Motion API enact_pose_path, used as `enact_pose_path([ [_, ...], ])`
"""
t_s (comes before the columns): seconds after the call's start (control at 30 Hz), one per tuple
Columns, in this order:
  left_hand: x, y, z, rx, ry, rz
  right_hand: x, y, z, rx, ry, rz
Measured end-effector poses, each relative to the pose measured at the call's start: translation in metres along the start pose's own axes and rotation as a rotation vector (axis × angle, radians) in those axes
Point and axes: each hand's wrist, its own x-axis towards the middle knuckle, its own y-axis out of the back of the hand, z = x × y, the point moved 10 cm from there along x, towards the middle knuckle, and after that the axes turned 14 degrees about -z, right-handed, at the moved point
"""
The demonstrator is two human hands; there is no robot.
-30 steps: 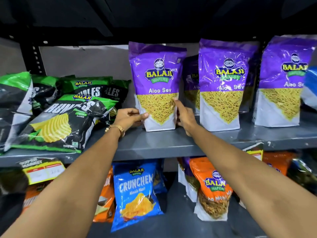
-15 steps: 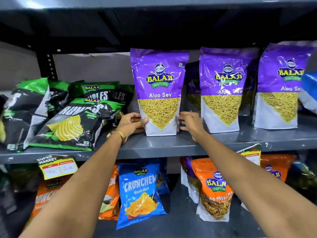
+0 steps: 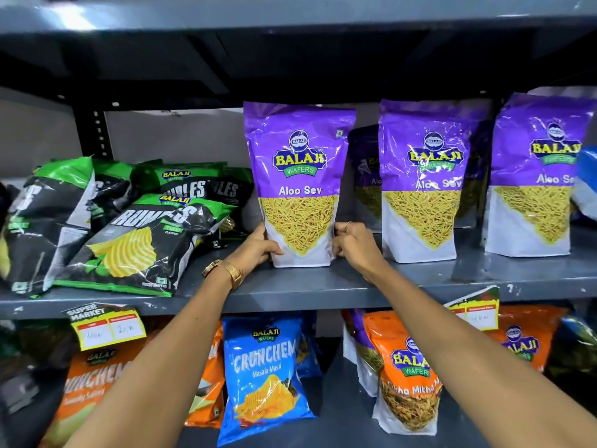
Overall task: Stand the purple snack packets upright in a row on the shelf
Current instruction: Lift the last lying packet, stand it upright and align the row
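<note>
Three purple Aloo Sev packets stand upright in a row on the grey shelf [image 3: 323,286]. The leftmost purple packet [image 3: 298,176] is held at its lower edges by both hands: my left hand [image 3: 258,248] grips its left side, my right hand [image 3: 353,244] grips its right side. The middle purple packet [image 3: 421,179] and the right purple packet [image 3: 536,176] stand free to the right. More purple packets [image 3: 365,176] show partly behind them.
Black-and-green chips bags [image 3: 142,240] lie piled on the same shelf at the left, close to my left hand. A blue packet edge [image 3: 586,185] pokes in at the far right. Below, blue [image 3: 265,376] and orange [image 3: 407,376] snack bags fill the lower shelf.
Both hands have closed in on the sides of the leftmost purple packet; my right hand shifted from its front to its right edge. The view tilted up slightly.
</note>
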Motion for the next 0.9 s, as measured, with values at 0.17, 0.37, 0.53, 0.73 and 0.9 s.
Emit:
enact_pose_path([
  [0.17,-0.014,0.015,0.030,0.445,-0.118,0.203,-0.009,0.012,-0.020,-0.240,0.088,0.112],
  [0.37,-0.043,-0.041,0.121,0.882,-0.641,0.490,-0.051,0.051,-0.058,-0.566,0.370,0.356],
  [0.53,-0.006,-0.149,0.132,0.954,-0.657,0.221,-0.084,0.146,-0.024,-0.462,0.225,0.734],
  [0.73,0.066,-0.202,0.063,0.454,-0.113,0.124,-0.071,0.181,0.039,0.076,-0.028,0.562],
  [0.9,0.084,-0.203,0.023,0.335,0.062,0.145,-0.063,0.170,0.048,0.329,0.039,0.433],
])
